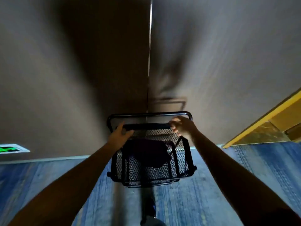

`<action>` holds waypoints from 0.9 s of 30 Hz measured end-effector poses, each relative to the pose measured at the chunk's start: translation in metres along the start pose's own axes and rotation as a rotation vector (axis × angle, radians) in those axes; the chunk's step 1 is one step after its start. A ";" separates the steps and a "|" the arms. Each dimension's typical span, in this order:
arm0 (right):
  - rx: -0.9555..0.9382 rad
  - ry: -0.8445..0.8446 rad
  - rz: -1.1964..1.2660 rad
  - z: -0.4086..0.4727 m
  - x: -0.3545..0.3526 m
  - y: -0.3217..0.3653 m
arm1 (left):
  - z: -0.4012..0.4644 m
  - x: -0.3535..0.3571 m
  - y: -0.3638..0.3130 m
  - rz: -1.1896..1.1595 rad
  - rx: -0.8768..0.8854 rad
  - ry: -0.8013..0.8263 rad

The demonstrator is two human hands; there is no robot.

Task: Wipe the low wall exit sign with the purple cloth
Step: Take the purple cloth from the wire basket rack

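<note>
We have both hands on the black mesh cart [151,162]: left hand [119,136] wrapped on its handle bar [146,127], right hand [184,127] closed at the bar's other end. The purple cloth [147,152] lies draped in the basket. The exit sign [9,149] sits low on the wall at nine o'clock, well apart. We judge it best to free one hand, lift the cloth, then turn left.

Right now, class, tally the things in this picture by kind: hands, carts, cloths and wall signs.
Hands: 2 (left hand, right hand)
Mesh cart: 1
Dark cloth lying in the cart: 1
Low wall exit sign: 1
Total: 5
</note>
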State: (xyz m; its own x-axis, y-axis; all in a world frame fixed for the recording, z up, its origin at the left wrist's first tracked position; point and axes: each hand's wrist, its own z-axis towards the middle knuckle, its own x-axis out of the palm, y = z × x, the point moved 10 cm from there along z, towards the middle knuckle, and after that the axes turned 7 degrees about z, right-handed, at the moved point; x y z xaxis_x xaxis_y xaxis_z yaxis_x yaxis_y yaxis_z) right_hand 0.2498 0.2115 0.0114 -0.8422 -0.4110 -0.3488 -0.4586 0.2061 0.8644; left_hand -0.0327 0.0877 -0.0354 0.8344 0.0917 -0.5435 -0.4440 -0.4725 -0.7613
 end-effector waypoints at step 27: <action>0.398 -0.022 0.197 0.003 0.126 -0.171 | 0.004 0.107 0.106 -0.436 -0.501 -0.004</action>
State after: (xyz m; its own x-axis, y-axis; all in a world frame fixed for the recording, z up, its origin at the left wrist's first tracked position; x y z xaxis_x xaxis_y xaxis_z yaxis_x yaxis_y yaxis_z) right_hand 0.2211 0.1274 -0.1819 -0.9284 -0.3112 -0.2028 -0.3583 0.6061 0.7102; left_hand 0.0087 0.0510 -0.1756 0.9014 0.3698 -0.2252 0.1404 -0.7416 -0.6560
